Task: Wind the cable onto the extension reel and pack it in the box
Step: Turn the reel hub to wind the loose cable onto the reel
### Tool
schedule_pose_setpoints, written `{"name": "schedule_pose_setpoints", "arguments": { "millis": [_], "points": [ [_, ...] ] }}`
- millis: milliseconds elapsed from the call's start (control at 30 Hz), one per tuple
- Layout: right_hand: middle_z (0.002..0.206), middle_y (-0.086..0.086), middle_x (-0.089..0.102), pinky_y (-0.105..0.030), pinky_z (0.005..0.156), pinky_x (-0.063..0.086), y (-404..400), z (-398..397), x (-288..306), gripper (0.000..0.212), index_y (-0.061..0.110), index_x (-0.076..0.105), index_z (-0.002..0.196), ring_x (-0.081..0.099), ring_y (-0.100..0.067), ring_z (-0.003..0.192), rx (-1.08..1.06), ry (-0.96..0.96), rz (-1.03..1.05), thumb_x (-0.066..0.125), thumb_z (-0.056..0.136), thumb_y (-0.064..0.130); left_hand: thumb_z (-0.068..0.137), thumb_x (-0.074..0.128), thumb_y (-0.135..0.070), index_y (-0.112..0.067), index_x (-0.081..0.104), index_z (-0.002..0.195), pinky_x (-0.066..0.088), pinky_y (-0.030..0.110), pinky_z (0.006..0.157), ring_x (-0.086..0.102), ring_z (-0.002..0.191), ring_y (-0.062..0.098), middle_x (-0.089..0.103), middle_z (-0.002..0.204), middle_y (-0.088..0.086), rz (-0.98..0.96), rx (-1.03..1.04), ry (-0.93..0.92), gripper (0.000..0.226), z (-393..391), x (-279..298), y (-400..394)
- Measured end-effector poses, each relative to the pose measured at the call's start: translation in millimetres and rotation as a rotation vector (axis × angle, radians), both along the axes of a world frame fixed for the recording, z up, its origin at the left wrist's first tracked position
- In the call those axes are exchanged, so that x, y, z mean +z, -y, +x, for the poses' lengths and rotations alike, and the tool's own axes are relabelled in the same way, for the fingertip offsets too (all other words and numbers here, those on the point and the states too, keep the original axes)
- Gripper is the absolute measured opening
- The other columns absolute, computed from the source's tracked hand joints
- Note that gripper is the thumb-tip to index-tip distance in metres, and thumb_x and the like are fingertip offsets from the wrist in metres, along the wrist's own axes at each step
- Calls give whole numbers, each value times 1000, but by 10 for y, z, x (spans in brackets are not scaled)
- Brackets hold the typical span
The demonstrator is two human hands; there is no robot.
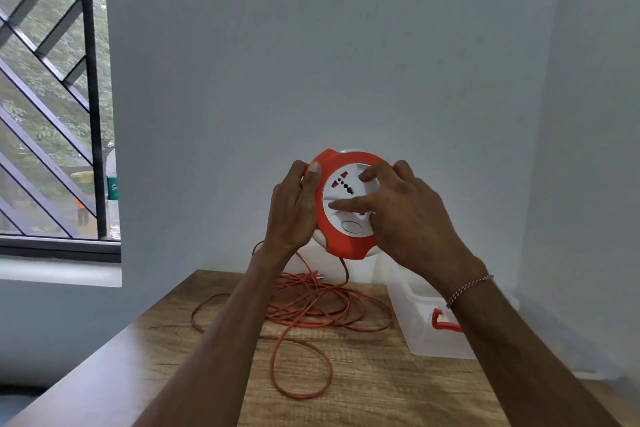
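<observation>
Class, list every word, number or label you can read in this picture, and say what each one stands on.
"S": the only legible letter, white on a green sign outside the window; the rest is cut off by the wall.
Extension reel: an oval mark on its white face is too blurred to read.
Box: no text visible.

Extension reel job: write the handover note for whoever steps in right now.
Left hand: grips the reel's orange rim, holding the reel up above the table.
Right hand: fingers spread on the white socket face, thumb laid across it.
Cable: nearly all loose in orange loops on the table, plug at the far side; one strand runs up to the reel.
Box: clear, open, at the right on the table.
Done: reel picked up.
Left: wind the cable in, put the reel in the box.
</observation>
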State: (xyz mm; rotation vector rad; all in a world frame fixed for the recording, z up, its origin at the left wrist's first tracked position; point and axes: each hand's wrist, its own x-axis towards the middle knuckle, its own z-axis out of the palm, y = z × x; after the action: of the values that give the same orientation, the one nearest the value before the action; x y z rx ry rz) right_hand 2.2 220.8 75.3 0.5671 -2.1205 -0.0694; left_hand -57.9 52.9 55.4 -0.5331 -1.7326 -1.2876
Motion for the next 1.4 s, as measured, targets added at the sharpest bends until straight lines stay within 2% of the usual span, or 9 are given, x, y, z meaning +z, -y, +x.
{"name": "schedule_pose_setpoints", "arguments": {
  "millis": [233,367,467,633,733,867,1000,1200,1400],
  "points": [
    [115,-5,68,-38,76,55,-3,-32,-35,62,40,52,132,64,-24,99,-29,-72,-218,57,77,68,103,36,-42,-10,52,92,56,38,54,65,59,21,64,72,4,22,-6,-25,38,21,11,-7],
    [108,0,72,-39,79,57,24,-25,-19,65,33,52,134,67,-21,93,-2,-23,-267,41,83,71,101,36,-46,-12,53,93,59,43,58,67,62,20,66,74,2,25,7,-13,39,13,12,-1],
    [108,-1,71,-35,78,55,4,-11,5,52,30,60,127,61,-21,98,22,-64,-259,49,86,62,101,36,-47,-12,53,93,59,48,60,66,64,23,66,75,2,28,0,2,40,4,-6,2],
    [109,-5,68,-34,72,55,-52,-1,53,19,20,75,97,52,-23,102,178,-122,-185,75,79,18,99,35,-50,-12,54,93,58,45,59,65,64,22,66,77,0,42,-12,-2,42,2,6,0],
    [125,-5,62,-41,81,54,-52,16,62,35,26,75,98,45,-26,113,169,-1,-72,80,70,6,99,35,-49,-13,54,93,59,41,58,66,63,19,66,76,-1,38,-11,-10,41,3,9,2],
    [135,-4,54,-45,87,50,14,44,28,57,36,69,111,42,-29,117,40,58,24,88,60,17,101,36,-45,-15,54,94,60,33,58,67,63,15,67,74,-6,30,-10,-13,36,-5,-3,3],
    [120,-8,62,-43,79,51,8,15,3,60,38,69,110,50,-30,106,9,-21,18,90,56,25,101,36,-43,-16,54,95,59,26,57,69,65,11,68,76,-13,13,-24,-25,33,-8,-11,-12],
    [113,-8,62,-37,74,52,-9,-16,-69,59,43,58,125,51,-26,99,-38,-76,-111,77,70,32,103,37,-40,-13,56,100,62,33,59,71,66,13,70,79,-6,1,-28,-29,33,-8,-23,-28],
    [116,-3,68,-36,78,54,21,-16,-81,66,36,52,133,60,-26,102,-20,-61,-264,59,76,68,102,37,-42,-12,54,95,58,29,55,68,61,11,68,78,-6,27,-23,-39,35,5,-13,-15]
  ]
}}
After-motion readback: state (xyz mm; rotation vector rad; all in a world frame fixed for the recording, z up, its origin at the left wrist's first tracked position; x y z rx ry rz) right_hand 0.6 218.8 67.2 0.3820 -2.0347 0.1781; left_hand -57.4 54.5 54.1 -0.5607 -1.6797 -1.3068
